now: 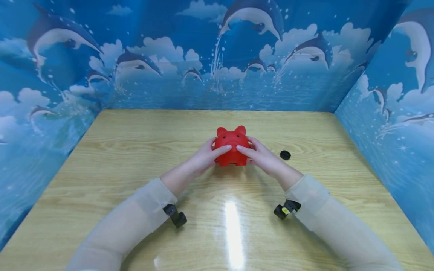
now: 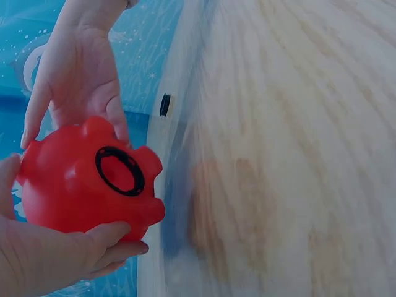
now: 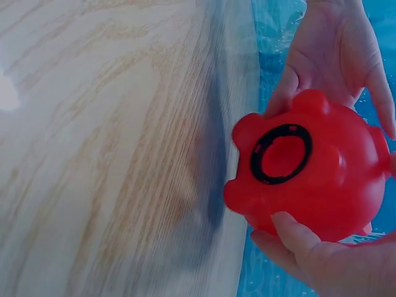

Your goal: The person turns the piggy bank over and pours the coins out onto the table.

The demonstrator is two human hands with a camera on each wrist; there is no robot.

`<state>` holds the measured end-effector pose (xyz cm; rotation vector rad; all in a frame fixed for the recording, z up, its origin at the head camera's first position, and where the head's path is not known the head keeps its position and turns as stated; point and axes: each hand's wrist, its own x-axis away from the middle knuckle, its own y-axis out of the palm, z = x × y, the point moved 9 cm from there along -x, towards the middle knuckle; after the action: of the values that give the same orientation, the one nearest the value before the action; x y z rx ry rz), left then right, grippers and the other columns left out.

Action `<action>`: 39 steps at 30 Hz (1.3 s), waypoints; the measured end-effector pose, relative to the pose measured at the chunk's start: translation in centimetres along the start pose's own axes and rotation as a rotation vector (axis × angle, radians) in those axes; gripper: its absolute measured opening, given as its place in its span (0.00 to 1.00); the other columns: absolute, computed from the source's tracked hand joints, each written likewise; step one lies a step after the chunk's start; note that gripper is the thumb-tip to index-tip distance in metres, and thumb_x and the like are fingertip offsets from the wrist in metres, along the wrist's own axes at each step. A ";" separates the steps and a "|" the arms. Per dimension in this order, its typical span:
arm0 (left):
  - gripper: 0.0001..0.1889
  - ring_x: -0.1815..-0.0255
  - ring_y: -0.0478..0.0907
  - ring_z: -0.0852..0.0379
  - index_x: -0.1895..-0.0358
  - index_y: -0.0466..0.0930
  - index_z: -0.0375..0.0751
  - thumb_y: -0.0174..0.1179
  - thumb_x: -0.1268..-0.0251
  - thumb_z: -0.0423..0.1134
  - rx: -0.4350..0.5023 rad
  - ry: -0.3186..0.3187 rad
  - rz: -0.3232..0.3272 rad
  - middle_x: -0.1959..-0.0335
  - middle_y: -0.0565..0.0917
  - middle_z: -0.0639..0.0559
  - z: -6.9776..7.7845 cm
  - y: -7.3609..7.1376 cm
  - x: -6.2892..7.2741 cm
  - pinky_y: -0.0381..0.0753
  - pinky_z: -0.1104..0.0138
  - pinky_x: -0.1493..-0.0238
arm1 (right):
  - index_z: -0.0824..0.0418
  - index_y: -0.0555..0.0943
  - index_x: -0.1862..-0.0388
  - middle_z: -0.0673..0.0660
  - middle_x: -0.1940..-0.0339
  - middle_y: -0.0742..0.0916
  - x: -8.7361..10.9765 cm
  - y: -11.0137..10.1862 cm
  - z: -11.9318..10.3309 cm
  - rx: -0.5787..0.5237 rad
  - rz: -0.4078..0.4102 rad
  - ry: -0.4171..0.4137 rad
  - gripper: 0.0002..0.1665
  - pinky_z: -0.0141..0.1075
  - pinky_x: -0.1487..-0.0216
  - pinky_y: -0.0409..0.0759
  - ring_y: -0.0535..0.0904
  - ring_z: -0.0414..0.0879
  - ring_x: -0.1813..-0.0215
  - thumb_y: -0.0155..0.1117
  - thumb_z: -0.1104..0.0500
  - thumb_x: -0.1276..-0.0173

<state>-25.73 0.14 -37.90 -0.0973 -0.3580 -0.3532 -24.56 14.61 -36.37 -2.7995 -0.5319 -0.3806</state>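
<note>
Two pale sleeves reach in over the table. A small black thing sits by the left cuff, and another by the right cuff. The left hand and the right hand hold a red pig between them, just above the wood. The left fingers are clamped on one side of the pig, the right fingers on the other. Both thumbs lie on its front, tips close together. The pig looks toward the person. Under its belly is a black ring around a hole. A black cap lies near the right hand. Past the table is a blue wall with dolphins and white clouds.
</note>
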 end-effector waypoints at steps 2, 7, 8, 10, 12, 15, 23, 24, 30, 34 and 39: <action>0.43 0.39 0.65 0.49 0.28 0.50 0.48 0.64 0.44 0.51 -0.015 0.007 0.000 0.38 0.66 0.49 0.0 0.1 0.0 0.74 0.56 0.45 | 0.58 0.44 0.25 0.60 0.29 0.59 0.1 0.0 0.0 0.002 0.001 0.000 0.48 0.51 0.38 0.67 0.60 0.58 0.33 0.57 0.43 0.33; 0.43 0.41 0.67 0.49 0.28 0.50 0.48 0.65 0.44 0.49 -0.008 0.030 0.013 0.39 0.67 0.49 0.0 0.0 -0.1 0.76 0.57 0.47 | 0.59 0.45 0.25 0.60 0.28 0.58 0.1 0.1 -0.2 -0.016 0.006 -0.014 0.48 0.51 0.38 0.67 0.59 0.57 0.33 0.57 0.45 0.33; 0.43 0.41 0.67 0.49 0.28 0.49 0.48 0.65 0.44 0.49 -0.011 0.033 0.014 0.39 0.67 0.49 0.1 0.0 -0.1 0.76 0.56 0.47 | 0.59 0.45 0.25 0.59 0.28 0.58 0.1 0.1 -0.3 -0.015 0.007 -0.018 0.47 0.50 0.38 0.67 0.59 0.57 0.33 0.57 0.45 0.33; 0.44 0.41 0.67 0.49 0.28 0.49 0.48 0.65 0.44 0.48 -0.017 0.041 0.011 0.39 0.67 0.49 0.2 0.0 0.0 0.76 0.56 0.47 | 0.58 0.45 0.25 0.58 0.27 0.57 0.1 0.1 -0.4 -0.009 0.008 -0.024 0.47 0.50 0.39 0.68 0.59 0.56 0.32 0.58 0.46 0.33; 0.44 0.40 0.66 0.49 0.28 0.49 0.49 0.65 0.44 0.48 -0.033 0.054 0.001 0.39 0.66 0.49 0.3 0.1 0.0 0.76 0.56 0.47 | 0.58 0.45 0.25 0.57 0.27 0.56 0.2 -0.1 -0.5 0.007 0.016 -0.028 0.48 0.51 0.39 0.68 0.58 0.56 0.33 0.58 0.46 0.33; 0.45 0.39 0.64 0.50 0.27 0.48 0.51 0.65 0.44 0.49 -0.079 0.083 -0.013 0.36 0.64 0.51 0.8 0.3 0.1 0.75 0.56 0.47 | 0.58 0.46 0.25 0.57 0.27 0.56 0.2 -0.4 -0.6 0.017 0.032 -0.033 0.49 0.52 0.39 0.68 0.57 0.57 0.32 0.60 0.46 0.35; 0.45 0.38 0.62 0.50 0.27 0.48 0.53 0.65 0.45 0.50 -0.131 0.080 -0.003 0.34 0.61 0.51 1.0 0.1 0.3 0.75 0.55 0.46 | 0.56 0.48 0.25 0.57 0.27 0.57 0.3 -0.6 -0.7 0.022 0.058 -0.045 0.50 0.51 0.40 0.69 0.54 0.57 0.30 0.64 0.46 0.37; 0.45 0.38 0.62 0.50 0.27 0.48 0.54 0.65 0.45 0.50 -0.131 0.080 0.001 0.34 0.61 0.51 1.0 0.1 0.3 0.75 0.56 0.46 | 0.56 0.48 0.25 0.57 0.27 0.57 0.3 -0.6 -0.7 0.024 0.060 -0.043 0.51 0.51 0.40 0.69 0.54 0.57 0.30 0.64 0.46 0.38; 0.45 0.37 0.61 0.50 0.27 0.48 0.53 0.66 0.45 0.48 -0.136 0.118 0.022 0.34 0.61 0.52 1.2 -0.1 0.3 0.76 0.57 0.48 | 0.54 0.47 0.25 0.56 0.26 0.56 0.4 -0.7 -0.8 0.030 0.072 -0.049 0.51 0.51 0.40 0.69 0.56 0.58 0.30 0.65 0.45 0.38; 0.45 0.37 0.61 0.49 0.27 0.48 0.53 0.66 0.45 0.47 -0.127 0.136 0.027 0.34 0.61 0.52 1.4 -0.1 0.3 0.76 0.55 0.47 | 0.55 0.47 0.25 0.57 0.26 0.56 0.3 -0.8 -0.9 0.027 0.077 -0.061 0.50 0.52 0.40 0.69 0.57 0.60 0.31 0.64 0.47 0.37; 0.46 0.37 0.59 0.49 0.27 0.49 0.54 0.67 0.46 0.47 -0.123 0.129 0.036 0.34 0.60 0.52 1.2 -0.1 0.2 0.74 0.52 0.45 | 0.55 0.47 0.25 0.57 0.26 0.56 0.3 -0.9 -0.7 0.031 0.081 -0.058 0.50 0.52 0.40 0.68 0.58 0.61 0.31 0.64 0.49 0.37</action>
<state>-25.99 0.13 -36.71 -0.2002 -0.2062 -0.3435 -24.79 15.28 -35.42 -2.7987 -0.4314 -0.2727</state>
